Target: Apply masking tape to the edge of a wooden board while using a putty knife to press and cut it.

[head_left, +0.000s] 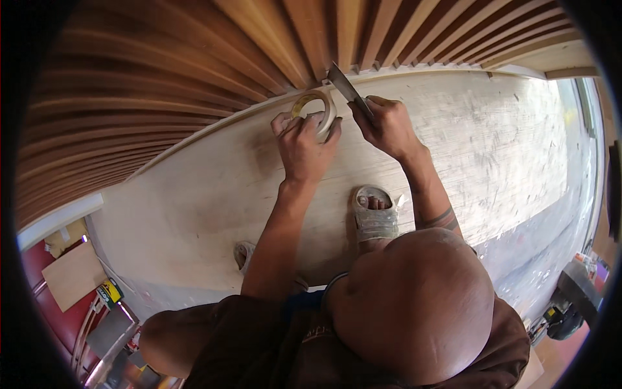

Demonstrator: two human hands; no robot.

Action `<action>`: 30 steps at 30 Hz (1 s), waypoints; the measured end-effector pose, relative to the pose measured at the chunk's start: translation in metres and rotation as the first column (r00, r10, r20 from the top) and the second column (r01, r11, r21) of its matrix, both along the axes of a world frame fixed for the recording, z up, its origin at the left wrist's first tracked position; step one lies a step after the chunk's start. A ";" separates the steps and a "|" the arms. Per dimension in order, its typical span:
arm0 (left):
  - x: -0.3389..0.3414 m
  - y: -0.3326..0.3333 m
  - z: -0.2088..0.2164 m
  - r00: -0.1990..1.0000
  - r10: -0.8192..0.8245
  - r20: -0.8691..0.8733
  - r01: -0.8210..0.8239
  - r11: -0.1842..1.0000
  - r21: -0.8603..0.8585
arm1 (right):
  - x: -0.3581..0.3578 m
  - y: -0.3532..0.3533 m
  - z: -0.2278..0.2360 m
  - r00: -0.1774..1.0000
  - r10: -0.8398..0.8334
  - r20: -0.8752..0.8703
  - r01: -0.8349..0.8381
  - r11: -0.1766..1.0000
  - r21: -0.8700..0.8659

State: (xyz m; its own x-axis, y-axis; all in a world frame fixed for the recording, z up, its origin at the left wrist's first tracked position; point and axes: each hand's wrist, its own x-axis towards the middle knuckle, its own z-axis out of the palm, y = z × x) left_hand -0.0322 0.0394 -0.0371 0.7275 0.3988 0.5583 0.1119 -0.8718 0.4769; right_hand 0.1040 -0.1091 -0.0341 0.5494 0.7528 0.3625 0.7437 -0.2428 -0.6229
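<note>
My left hand (304, 152) is closed around a roll of masking tape (332, 109), its fingers over the near rim and partly inside the ring. My right hand (391, 127) grips a putty knife (345, 85), its thin metal blade slanting up and left toward the foot of a panel of brown wooden slats (265, 39). The blade's tip appears near the panel's pale lower edge (220, 120), just right of the tape roll. Whether a tape strip runs from the roll to that edge, I cannot tell. Most of the knife's handle is hidden in my fist.
Under my hands lies a pale wooden board (194, 188), with my sandalled foot (376, 211) on it. My bent knee (421, 305) rises close below my right arm. At lower left are a small wood sheet (73, 275) and a yellow-green package (110, 293); dark equipment (570, 292) stands at right.
</note>
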 end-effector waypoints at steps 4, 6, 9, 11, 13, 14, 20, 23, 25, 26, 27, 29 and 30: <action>0.001 -0.009 -0.001 0.997 0.068 -0.031 -0.067 0.998 0.018 | -0.008 -0.013 0.003 0.993 -0.097 0.065 0.094 0.994 0.048; 0.003 -0.016 0.002 0.997 0.065 -0.040 -0.065 0.998 0.008 | -0.011 -0.018 -0.001 0.991 -0.113 0.067 0.110 0.993 0.050; 0.003 -0.022 0.003 0.994 0.090 -0.059 -0.091 0.996 -0.012 | -0.012 -0.016 -0.008 0.990 -0.124 0.068 0.119 0.990 0.073; 0.003 -0.024 0.002 0.992 0.103 -0.071 -0.105 0.994 -0.022 | -0.011 -0.011 -0.011 0.993 -0.115 0.010 0.113 0.985 0.133; 0.002 -0.024 0.004 0.990 0.123 -0.068 -0.128 0.989 -0.073 | -0.009 -0.007 -0.012 0.994 -0.109 0.014 0.106 0.984 0.141; 0.003 -0.024 0.005 0.990 0.120 -0.071 -0.125 0.990 -0.066 | -0.009 -0.006 -0.014 0.993 -0.111 0.026 0.107 0.986 0.126; 0.004 -0.026 0.005 0.987 0.156 -0.043 -0.157 0.987 -0.023 | -0.011 0.001 -0.021 0.987 -0.137 0.089 0.130 0.988 0.078; 0.003 -0.026 0.004 0.985 0.159 -0.069 -0.161 0.986 -0.034 | -0.018 0.001 -0.017 0.981 -0.164 0.108 0.161 0.986 0.033; 0.001 -0.024 0.002 0.985 0.149 -0.092 -0.154 0.987 -0.041 | -0.022 0.006 -0.016 0.979 -0.183 0.094 0.181 0.983 0.025; 0.001 -0.024 0.003 0.984 0.151 -0.093 -0.155 0.987 -0.042 | -0.024 0.008 -0.017 0.985 -0.160 0.069 0.158 0.987 0.035; 0.001 -0.024 0.004 0.980 0.173 -0.093 -0.178 0.983 -0.047 | -0.025 0.010 -0.017 0.990 -0.137 0.045 0.135 0.990 0.046; 0.000 -0.021 0.003 0.976 0.197 -0.094 -0.203 0.978 -0.052 | -0.021 0.012 -0.016 0.995 -0.099 0.016 0.098 0.994 0.054; -0.001 -0.017 0.001 0.976 0.196 -0.099 -0.199 0.980 -0.025 | -0.018 0.012 -0.015 0.999 -0.038 0.002 0.038 0.999 0.032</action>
State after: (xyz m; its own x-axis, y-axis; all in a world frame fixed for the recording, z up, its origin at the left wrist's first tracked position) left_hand -0.0330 0.0220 -0.0357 0.6816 0.5577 0.4736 0.3264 -0.8111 0.4853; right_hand 0.0862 -0.0969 -0.0495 0.5762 0.7197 0.3873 0.7360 -0.2510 -0.6287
